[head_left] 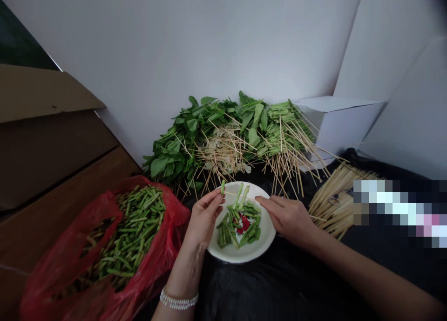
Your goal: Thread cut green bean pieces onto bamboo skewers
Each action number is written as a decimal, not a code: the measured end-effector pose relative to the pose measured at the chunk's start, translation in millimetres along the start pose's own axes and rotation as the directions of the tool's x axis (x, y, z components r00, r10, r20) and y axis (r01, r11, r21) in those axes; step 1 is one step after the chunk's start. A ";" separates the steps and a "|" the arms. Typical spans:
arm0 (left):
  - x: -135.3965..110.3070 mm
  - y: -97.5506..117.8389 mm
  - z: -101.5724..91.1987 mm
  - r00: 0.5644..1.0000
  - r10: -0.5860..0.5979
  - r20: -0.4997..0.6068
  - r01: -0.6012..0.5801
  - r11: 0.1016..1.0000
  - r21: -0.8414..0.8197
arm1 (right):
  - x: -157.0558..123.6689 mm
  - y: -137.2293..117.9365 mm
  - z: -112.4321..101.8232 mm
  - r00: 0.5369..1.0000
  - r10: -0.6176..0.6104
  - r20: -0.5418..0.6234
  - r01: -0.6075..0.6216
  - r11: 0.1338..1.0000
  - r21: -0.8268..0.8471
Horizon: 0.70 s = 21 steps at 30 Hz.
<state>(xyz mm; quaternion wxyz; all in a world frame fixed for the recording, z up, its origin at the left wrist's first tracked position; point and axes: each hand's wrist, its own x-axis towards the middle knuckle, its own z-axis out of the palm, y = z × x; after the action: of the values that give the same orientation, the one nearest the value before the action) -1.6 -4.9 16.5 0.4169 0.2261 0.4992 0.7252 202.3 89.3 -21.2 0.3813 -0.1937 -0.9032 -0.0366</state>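
Above a white bowl (pixel 258 255), my left hand (pixel 204 214) pinches a short piece of green bean (pixel 222 187) upright between thumb and fingers. My right hand (pixel 288 216) grips a thin wooden skewer (pixel 240 196) held level, its far end reaching the bean piece; whether it pierces the piece is too small to tell. Inside the bowl lie cut green bean pieces (pixel 226 232), around a red flower pattern (pixel 243 224) on its bottom. Two longer pieces (pixel 242 195) stick up toward the bowl's far rim.
A red plastic bag (pixel 174 214) full of cut beans stands left. Behind the bowl lie skewered leafy greens (pixel 164 158), pale skewered food (pixel 223 146) and bean skewers (pixel 286 130). Bare skewers (pixel 331 186) with scissors (pixel 334 199) lie right, near a white box (pixel 344 120).
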 end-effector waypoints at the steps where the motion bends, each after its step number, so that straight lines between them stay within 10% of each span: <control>1: 0.2 0.1 0.0 1.000 0.001 -0.003 -0.001 1.000 -0.005 | -0.1 0.1 -0.1 1.000 0.001 0.001 -0.001 1.000 0.001; 21: 1.5 -2.1 0.8 0.999 0.039 -0.012 -0.040 0.999 -0.036 | 0.3 -2.6 -1.3 1.000 -0.009 -0.023 0.010 1.000 0.025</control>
<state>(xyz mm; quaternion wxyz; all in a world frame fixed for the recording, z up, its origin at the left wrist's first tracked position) -1.0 -2.9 14.8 0.4037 0.2243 0.4838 0.7434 202.1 86.7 -19.9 0.3938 -0.1842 -0.9001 -0.0293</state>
